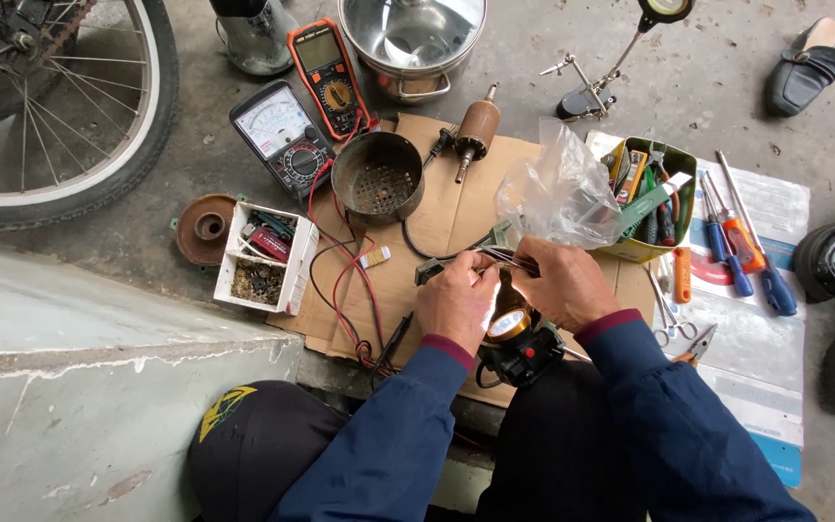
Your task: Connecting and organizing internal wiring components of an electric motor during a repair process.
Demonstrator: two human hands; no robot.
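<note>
Concrete floor (533, 72), flattened cardboard (456, 217) (under tools), steel pot (413, 43), multimeters (287, 126)

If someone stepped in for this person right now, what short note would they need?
Left hand: pinching thin metal pieces, maybe tweezers or wires, hard to tell.
Right hand: gripping the same thin pieces and a crinkled clear plastic bag.
Below both hands: a black headlamp with lit round lens, over the flattened brown cardboard sheet.
Done or left: cannot tell from this view. The two meters and blue-handled screwdrivers lie untouched.
</note>
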